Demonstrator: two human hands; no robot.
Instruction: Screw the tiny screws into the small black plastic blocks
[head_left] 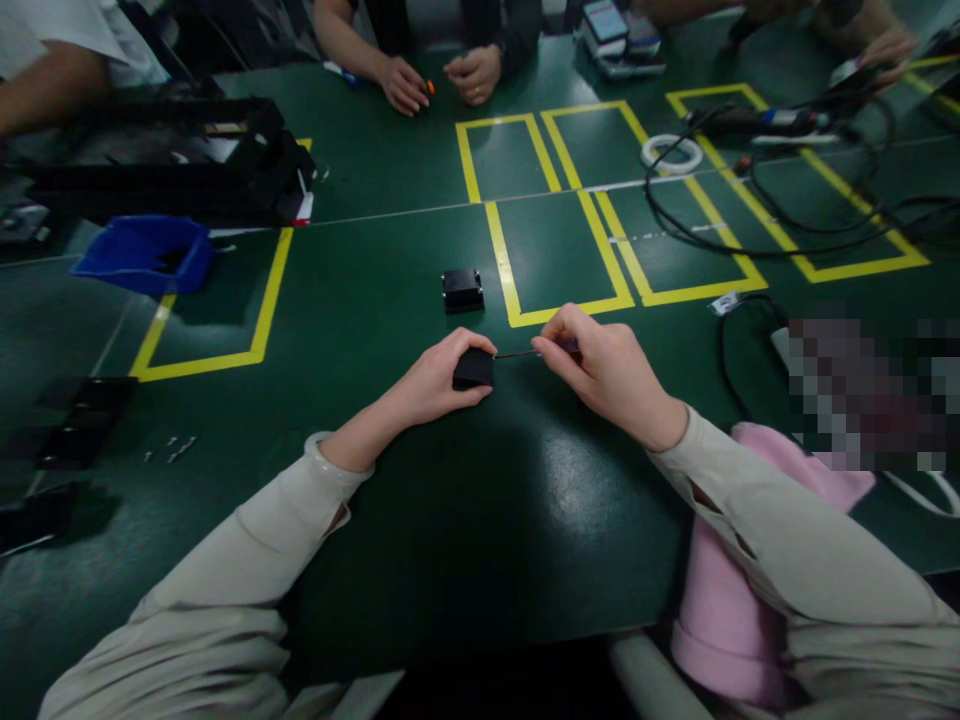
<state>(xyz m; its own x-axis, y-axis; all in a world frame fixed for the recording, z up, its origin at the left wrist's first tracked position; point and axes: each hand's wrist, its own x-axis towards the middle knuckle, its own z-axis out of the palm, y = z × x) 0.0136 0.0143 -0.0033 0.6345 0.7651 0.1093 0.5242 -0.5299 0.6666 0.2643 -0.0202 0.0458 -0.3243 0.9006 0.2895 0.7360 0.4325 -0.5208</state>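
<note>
My left hand is closed around a small black block, steadying it on the green table. In my right hand is a thin screwdriver, pinched between thumb and fingers. Its metal shaft points left and its tip meets the block's right side. The screwdriver's handle is mostly hidden in the palm. Just beyond my left hand stands a second black block with shiny metal bits at its sides.
Small silvery screws and black parts lie at left, below a blue bin. Black cables, a white ring and pink cloth are at right. Across the table are a co-worker's hands.
</note>
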